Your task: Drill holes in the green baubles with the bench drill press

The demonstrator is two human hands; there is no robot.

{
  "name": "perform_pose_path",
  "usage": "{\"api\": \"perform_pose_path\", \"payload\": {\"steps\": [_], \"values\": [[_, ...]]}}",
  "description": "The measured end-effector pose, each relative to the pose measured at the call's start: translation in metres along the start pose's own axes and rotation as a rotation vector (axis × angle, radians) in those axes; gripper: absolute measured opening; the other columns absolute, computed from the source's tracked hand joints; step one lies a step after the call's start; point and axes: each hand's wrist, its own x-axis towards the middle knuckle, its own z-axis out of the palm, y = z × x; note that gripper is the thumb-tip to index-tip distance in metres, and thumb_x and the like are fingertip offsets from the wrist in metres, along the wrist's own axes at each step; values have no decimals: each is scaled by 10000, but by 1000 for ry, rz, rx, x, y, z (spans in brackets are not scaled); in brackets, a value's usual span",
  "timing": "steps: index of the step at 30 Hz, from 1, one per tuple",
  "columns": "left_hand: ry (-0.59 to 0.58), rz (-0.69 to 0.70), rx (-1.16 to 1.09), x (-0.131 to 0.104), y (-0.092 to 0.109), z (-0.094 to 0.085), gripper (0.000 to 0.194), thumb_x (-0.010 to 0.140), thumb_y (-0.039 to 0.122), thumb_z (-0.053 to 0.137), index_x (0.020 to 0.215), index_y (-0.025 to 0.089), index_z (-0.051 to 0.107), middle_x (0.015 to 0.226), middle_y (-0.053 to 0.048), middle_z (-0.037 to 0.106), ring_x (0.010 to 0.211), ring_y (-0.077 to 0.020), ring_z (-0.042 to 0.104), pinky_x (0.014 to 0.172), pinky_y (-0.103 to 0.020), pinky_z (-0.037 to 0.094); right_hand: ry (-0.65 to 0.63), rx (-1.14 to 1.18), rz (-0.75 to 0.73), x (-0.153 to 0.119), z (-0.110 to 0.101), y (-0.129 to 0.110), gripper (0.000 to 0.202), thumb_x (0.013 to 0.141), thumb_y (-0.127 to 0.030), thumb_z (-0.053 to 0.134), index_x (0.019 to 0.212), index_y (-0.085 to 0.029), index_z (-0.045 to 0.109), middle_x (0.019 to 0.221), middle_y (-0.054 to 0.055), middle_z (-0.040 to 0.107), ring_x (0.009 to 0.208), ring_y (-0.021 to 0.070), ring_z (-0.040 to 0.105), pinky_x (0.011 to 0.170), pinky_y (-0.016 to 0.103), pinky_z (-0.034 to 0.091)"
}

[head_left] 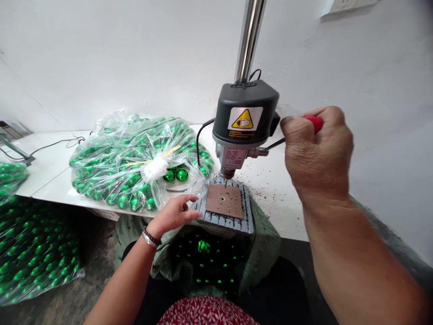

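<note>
My right hand is wrapped round the red-knobbed lever on the right side of a small drill press. Below its chuck, the thin bit points down at a brown square board with a small hole, lying on the slotted metal base. My left hand is just left of the base, thumb and fingers apart, with nothing between them. Close beyond it, two shiny green balls show at the opening of a clear plastic bag full of such balls.
An open green sack holding green balls hangs below the base. Another bag of green balls stands at the lower left. Dark shavings are scattered on the white table. A black cable loops beside the drill.
</note>
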Motion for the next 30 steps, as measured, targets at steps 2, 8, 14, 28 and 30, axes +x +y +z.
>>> {"api": "perform_pose_path", "payload": {"steps": [2,8,14,28,30], "values": [[230,-77,79,25,-12,-11,345,850,357,583,1117,160,680,1025,-88,715,836,-193,648,804,-299,488,3,8,14,0,0,-2,157,807,-258,595,769,-168,472,672,-42,469,627,61,368,640,257,321],[328,-249,232,109,-42,-26,503,776,208,634,1268,113,588,1273,-189,635,1179,-311,582,1017,-391,410,-12,21,88,0,-2,-6,184,783,-280,610,739,-178,464,630,-48,447,594,56,357,612,260,302],[217,-180,78,121,-49,1,422,825,270,592,1227,140,600,1182,-148,682,1107,-276,619,972,-368,445,-4,68,39,-1,-1,-1,203,755,-356,580,737,-183,474,646,-47,475,598,58,381,600,256,308],[225,-229,-1171,51,-26,-1,537,657,391,757,1093,232,485,855,7,615,662,-122,632,564,-211,467,26,99,15,-2,3,3,208,773,-372,557,754,-187,464,668,-44,481,616,66,396,618,255,329],[145,-186,-1241,34,-18,2,511,651,435,764,1045,232,510,860,1,624,654,-113,619,551,-206,458,35,102,3,-2,3,3,200,785,-354,559,756,-188,452,680,-40,483,628,68,399,632,260,339]]}}
